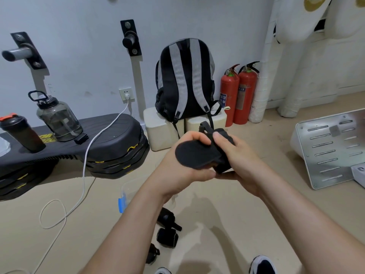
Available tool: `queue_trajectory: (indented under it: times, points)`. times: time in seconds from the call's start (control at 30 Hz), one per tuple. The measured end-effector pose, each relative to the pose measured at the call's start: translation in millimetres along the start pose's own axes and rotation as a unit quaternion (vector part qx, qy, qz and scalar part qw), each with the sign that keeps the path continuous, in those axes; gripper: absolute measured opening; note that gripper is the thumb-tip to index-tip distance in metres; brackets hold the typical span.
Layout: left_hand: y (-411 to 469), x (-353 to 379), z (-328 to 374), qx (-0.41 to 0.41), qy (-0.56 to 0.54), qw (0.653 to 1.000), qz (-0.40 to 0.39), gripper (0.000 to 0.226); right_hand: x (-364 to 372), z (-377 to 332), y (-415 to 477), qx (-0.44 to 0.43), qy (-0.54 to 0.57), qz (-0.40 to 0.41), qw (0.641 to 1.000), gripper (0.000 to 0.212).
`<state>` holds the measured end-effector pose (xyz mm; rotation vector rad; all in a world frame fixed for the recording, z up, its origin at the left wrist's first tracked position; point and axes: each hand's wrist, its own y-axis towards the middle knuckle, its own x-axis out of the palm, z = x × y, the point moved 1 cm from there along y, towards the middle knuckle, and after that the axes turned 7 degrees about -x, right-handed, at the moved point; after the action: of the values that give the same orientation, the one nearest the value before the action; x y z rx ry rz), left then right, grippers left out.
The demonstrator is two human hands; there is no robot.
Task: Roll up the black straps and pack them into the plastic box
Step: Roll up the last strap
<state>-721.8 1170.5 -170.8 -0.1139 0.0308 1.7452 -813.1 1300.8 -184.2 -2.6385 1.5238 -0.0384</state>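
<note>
Both hands hold one black strap point(194, 154) in mid-air above the floor. My left hand point(183, 171) grips its wide rounded pad end from below and behind. My right hand point(240, 161) grips the partly rolled part, thumb on top, with a thin loop sticking up behind it. A clear plastic box point(125, 191) with a blue latch lies on the floor under my left forearm, mostly hidden. Three rolled black straps lie on the floor below: one point(167, 218), a second point(166, 237) and a third point(152, 254).
A black stepper platform point(110, 139) at left carries a large water jug point(57, 117) and a shaker bottle point(20, 133). A white charging cable point(85, 169) runs across the floor. A backpack point(185, 80), two fire extinguishers point(238, 95) and a white metal panel point(331, 153) stand around.
</note>
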Motion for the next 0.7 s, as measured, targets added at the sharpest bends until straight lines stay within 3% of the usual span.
queue_trajectory:
  times: [0.13,0.27,0.4,0.53,0.7]
  points:
    - [0,-2,10,0.033,0.016,0.999,0.013,0.032,-15,-7,-3,-0.014,0.053,-0.082,0.995,0.023]
    - [2,5,13,0.065,0.088,0.993,0.041,0.028,-16,-3,4,-0.067,0.029,0.015,0.997,0.034]
    - [6,-1,9,0.187,0.327,0.915,0.147,0.017,-15,2,8,-0.09,0.015,0.072,0.993,0.045]
    - [3,-5,9,0.247,0.304,0.914,0.106,0.017,-8,6,2,-0.102,-0.037,-0.01,0.994,0.023]
    - [5,-12,7,0.245,0.299,0.909,0.154,0.016,-3,0,-1,-0.168,-0.09,-0.041,0.981,0.036]
